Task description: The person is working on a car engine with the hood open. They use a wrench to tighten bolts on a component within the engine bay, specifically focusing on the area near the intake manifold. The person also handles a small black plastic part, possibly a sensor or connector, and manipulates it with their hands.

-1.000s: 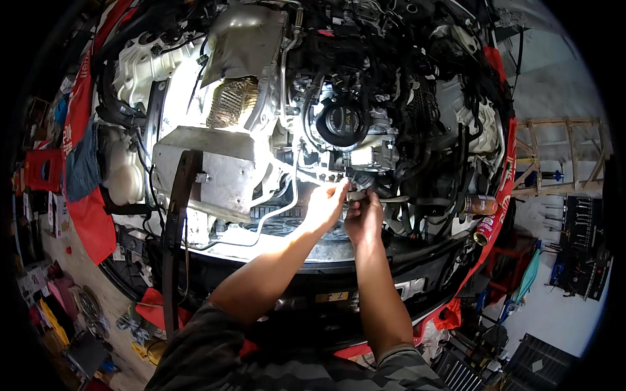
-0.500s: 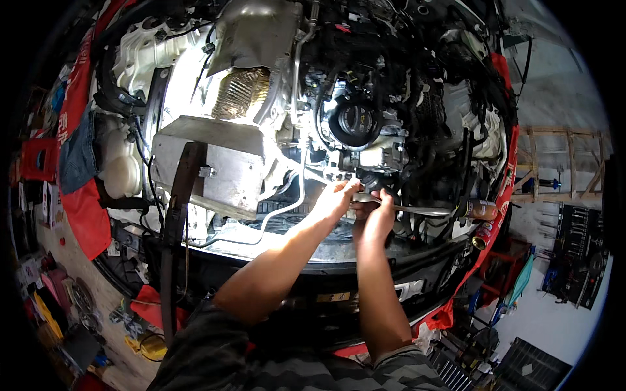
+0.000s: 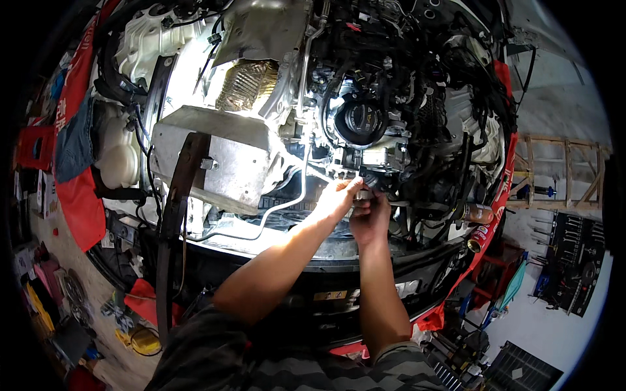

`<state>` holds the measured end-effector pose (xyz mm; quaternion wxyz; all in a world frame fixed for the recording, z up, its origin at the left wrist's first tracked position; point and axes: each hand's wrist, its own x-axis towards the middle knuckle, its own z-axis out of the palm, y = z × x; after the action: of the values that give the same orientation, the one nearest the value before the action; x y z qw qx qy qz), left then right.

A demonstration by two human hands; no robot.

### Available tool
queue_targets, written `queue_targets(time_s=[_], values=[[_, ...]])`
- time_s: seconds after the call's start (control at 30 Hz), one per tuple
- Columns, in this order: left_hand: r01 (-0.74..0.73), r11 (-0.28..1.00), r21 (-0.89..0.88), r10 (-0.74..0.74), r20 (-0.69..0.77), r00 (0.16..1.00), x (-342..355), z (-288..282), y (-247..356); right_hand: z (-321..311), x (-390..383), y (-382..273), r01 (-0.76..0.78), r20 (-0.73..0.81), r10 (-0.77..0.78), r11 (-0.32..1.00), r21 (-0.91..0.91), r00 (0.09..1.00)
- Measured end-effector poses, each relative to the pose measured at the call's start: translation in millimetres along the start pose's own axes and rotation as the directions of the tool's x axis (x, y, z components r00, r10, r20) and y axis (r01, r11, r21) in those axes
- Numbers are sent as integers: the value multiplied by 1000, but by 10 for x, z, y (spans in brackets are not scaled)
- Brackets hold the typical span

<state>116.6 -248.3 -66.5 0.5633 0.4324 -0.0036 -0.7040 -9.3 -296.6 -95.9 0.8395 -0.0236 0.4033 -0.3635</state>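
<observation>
My left hand (image 3: 339, 197) pinches at a small fitting just below the dark round cap (image 3: 360, 118) in the engine bay, its fingers closed. My right hand (image 3: 370, 220) is beside it, slightly lower and to the right, fingers curled round a small part (image 3: 364, 194) that is mostly hidden; I cannot tell what it is. A pale hose (image 3: 287, 202) runs to the left of my hands. A metal shield (image 3: 235, 169) lies at their upper left.
Red covers (image 3: 85, 215) drape both sides of the car. A dark upright bar (image 3: 179, 195) crosses the left front. An orange can (image 3: 477, 213) rests at the right edge. A tool set (image 3: 569, 260) and wooden frame (image 3: 554, 170) are beyond, at right.
My right fingers rose with a long metal bar showing half a second ago, then curled back lower; less of the bar shows now. My left hand stays at the same fitting. The view shifted slightly.
</observation>
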Motion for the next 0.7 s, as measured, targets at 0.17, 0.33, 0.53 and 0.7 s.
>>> queue_targets(time_s=[0.17, 0.33, 0.53, 0.7], values=[[-101, 987, 123, 112, -83, 990, 135, -105, -115, 472, -303, 412, 462, 586, -634, -376, -803, 504], [-44, 995, 88, 48, -44, 998, 178, -148, -130, 360, -83, 277, 415, -120, -546, 745, -522, 829], [-79, 988, -132, 81, 10, 997, 160, -121, -167, 520, -273, 298, 449, 16, -620, 550, -704, 785], [-90, 995, 29, 91, -32, 995, 149, -74, -141, 306, -75, 399, 680, 251, -804, 240, -693, 540]])
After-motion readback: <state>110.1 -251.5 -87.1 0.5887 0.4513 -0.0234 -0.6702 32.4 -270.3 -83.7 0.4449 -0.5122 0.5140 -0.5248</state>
